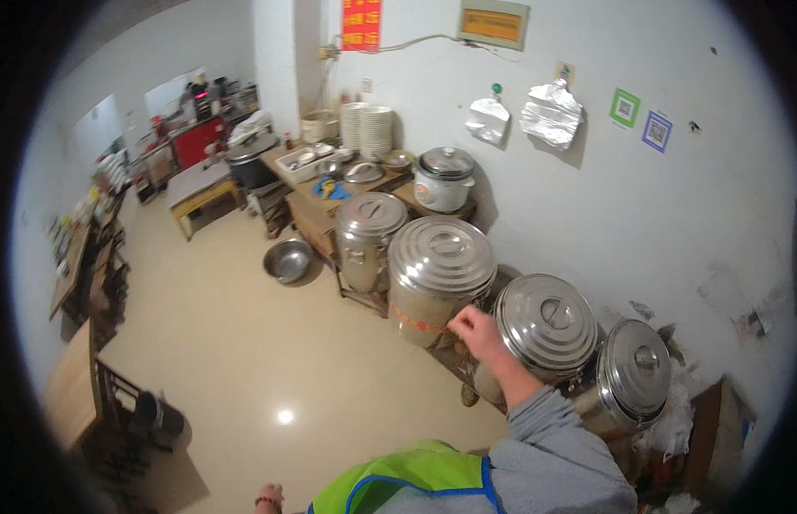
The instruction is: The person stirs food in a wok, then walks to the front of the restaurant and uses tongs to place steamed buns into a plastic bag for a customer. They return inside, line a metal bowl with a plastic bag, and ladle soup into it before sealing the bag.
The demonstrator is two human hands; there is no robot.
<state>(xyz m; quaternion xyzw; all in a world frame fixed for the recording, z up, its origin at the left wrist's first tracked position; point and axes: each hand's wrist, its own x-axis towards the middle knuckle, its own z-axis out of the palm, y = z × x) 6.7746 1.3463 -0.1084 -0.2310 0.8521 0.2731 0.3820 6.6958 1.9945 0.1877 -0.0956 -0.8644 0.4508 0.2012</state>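
Observation:
My right hand (475, 331) reaches forward with its fingers curled in, and nothing shows in it. In the picture it overlaps the edge of a large stainless steel insulated barrel (408, 311) with a red band; whether they touch is unclear. Close beside my forearm is another lidded steel barrel (533, 321), followed by a third (636, 366) with its lid sitting tilted. A smaller lidded steel barrel (366, 250) stands farther off. My left hand (270, 496), with a beaded bracelet at the wrist, hangs low at the bottom edge, its fingers partly hidden.
A steel basin (288, 261) lies on the tiled floor (263, 360). Beyond the barrels, a table holds stacked bowls (376, 132), a white tray (302, 168) and a rice cooker (444, 180). Plastic bags (552, 115) hang on the wall. A wooden table (70, 385) and black bin (148, 409) stand left.

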